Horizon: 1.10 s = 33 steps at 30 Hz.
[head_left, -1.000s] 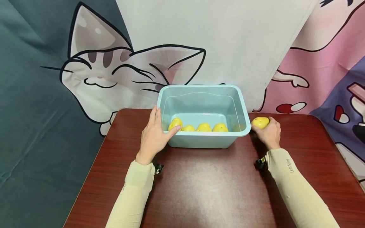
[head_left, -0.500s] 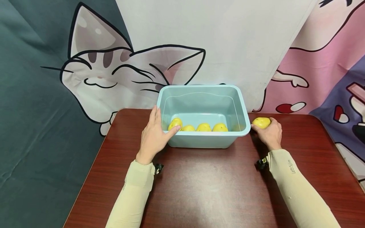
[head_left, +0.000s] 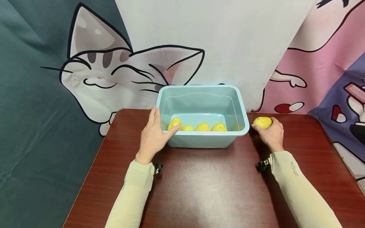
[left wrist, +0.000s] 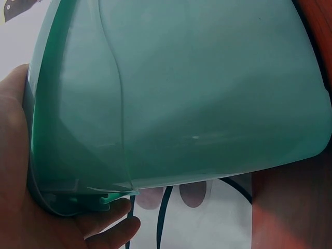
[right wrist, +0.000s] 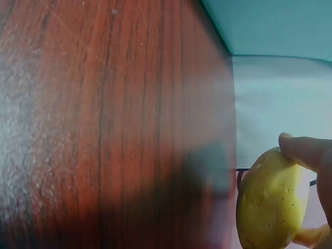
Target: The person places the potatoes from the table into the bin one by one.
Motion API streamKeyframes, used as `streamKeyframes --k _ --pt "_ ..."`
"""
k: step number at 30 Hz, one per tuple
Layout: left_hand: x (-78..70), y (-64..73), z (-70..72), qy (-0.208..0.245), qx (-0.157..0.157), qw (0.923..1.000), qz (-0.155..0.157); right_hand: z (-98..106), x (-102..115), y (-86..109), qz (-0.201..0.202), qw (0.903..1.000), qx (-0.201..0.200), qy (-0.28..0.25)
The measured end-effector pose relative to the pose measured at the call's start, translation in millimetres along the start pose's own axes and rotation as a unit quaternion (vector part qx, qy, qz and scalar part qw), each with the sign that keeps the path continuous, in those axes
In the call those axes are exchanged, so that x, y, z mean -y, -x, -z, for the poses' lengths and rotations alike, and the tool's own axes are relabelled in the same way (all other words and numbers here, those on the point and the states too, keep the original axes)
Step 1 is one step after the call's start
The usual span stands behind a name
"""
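Note:
In the head view my left hand (head_left: 153, 137) rests at the near left corner of a light blue plastic tub (head_left: 205, 139). Its fingers lie straight along the tub's left side, and the thumb reaches over the front rim. From the left wrist, the tub's smooth outer wall (left wrist: 207, 93) fills most of the view. To the right of the tub, my right hand (head_left: 272, 135) holds a yellow potato (head_left: 262, 122) between thumb and fingers. Small dark specks dot this potato (right wrist: 272, 202) in the right wrist view. Several more yellow potatoes (head_left: 203, 127) lie inside the tub, partly hidden by its front wall.
The tub stands on a dark red wooden table (head_left: 211, 190), near the back edge. Behind it hangs a cloth backdrop (head_left: 222, 41) printed with cartoon cats. A small black wrist camera (head_left: 263, 165) sits by the right sleeve, another by the left.
My right hand has shifted slightly to the right with the potato in it, which has turned a little between the fingers. The left hand and the tub stay in place.

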State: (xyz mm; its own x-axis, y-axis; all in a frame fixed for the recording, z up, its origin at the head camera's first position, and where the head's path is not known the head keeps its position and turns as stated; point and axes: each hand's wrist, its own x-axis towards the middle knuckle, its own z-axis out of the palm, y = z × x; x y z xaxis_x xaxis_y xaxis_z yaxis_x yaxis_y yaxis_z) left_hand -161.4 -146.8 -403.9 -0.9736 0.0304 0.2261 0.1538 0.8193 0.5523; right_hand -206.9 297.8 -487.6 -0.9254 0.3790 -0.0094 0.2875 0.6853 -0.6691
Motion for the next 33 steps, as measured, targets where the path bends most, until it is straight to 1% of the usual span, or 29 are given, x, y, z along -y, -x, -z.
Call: streamKeyframes --k 5,13,33 --pt "0.3 -0.4 0.3 0.003 0.002 1.0000 0.000 4.4 1.0 4.0 0.014 0.9999 -0.008 0.000" --pt "1.3 -1.3 -1.3 0.001 0.002 1.0000 -0.001 9.1 1.4 7.9 0.026 0.9996 -0.010 0.006" --pt "1.6 -0.7 0.8 0.002 0.004 1.0000 -0.002 27.6 19.7 28.3 0.065 0.9974 -0.030 -0.013"
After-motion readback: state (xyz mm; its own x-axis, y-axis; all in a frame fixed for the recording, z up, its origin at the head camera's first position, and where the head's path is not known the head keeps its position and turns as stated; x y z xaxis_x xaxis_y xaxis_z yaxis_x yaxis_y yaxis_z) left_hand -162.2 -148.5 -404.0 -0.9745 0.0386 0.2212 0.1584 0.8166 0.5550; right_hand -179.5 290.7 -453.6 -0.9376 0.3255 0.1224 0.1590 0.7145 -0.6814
